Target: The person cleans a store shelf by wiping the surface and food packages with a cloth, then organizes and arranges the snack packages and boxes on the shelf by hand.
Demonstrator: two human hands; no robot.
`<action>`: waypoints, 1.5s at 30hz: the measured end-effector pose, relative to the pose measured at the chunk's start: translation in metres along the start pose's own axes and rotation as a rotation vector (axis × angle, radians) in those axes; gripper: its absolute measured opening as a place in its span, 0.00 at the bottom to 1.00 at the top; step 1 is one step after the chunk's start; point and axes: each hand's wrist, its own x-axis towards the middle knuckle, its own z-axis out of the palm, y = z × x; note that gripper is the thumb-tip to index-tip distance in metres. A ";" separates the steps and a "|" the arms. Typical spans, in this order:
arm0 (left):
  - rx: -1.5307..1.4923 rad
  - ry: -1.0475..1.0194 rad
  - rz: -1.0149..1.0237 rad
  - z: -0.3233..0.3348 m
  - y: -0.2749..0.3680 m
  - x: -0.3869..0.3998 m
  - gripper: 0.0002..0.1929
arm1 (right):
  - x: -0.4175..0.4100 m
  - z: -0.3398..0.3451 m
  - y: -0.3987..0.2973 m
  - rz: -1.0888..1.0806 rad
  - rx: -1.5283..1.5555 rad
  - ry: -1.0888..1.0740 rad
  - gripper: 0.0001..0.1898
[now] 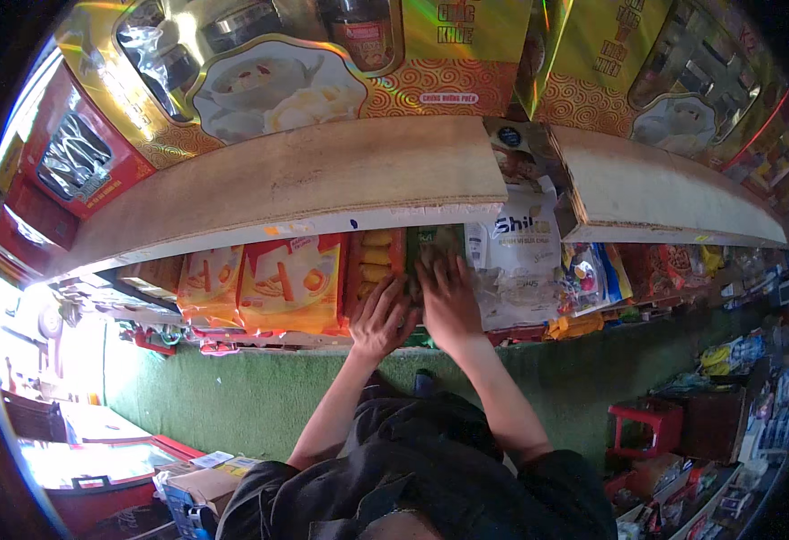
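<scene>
My left hand (377,318) lies over the lower end of an orange pack of long yellow rolls (375,248), its fingers pointing up towards the shelf. Beside it, my right hand (450,304) touches a green pack (435,234) with its fingertips; the hand hides much of that pack. Whether either hand grips anything is not clear, since the fingertips are partly hidden or blurred. White plastic bags of packaged food (523,270) sit just right of my right hand. Farther left are orange-and-yellow packs (291,283) with pictures of rolls on them.
Above the hands runs a wooden shelf board (286,172) bearing gold gift boxes (448,81). A second board (671,192) continues rightwards past a gap. Green carpet (232,391) covers the floor. A red plastic stool (645,426) stands right; a cardboard box (209,487) sits lower left.
</scene>
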 end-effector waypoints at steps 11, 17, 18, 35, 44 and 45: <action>-0.017 0.022 -0.023 -0.002 -0.002 0.003 0.12 | -0.017 0.001 -0.006 0.004 0.029 0.012 0.33; -0.018 -0.012 -0.023 -0.002 0.003 0.000 0.10 | 0.030 -0.001 0.009 0.019 -0.036 -0.039 0.31; -0.021 -0.012 -0.010 -0.002 0.006 0.005 0.10 | 0.042 0.006 0.019 0.066 0.026 -0.049 0.31; -0.012 0.006 -0.020 -0.001 0.006 0.008 0.08 | 0.047 0.018 0.018 0.109 0.100 -0.015 0.30; -0.021 0.008 -0.041 -0.001 0.000 -0.002 0.08 | -0.004 -0.004 -0.001 0.011 0.069 -0.044 0.32; -0.016 0.012 -0.043 -0.002 0.001 -0.001 0.08 | 0.005 -0.006 0.001 0.017 0.053 -0.083 0.32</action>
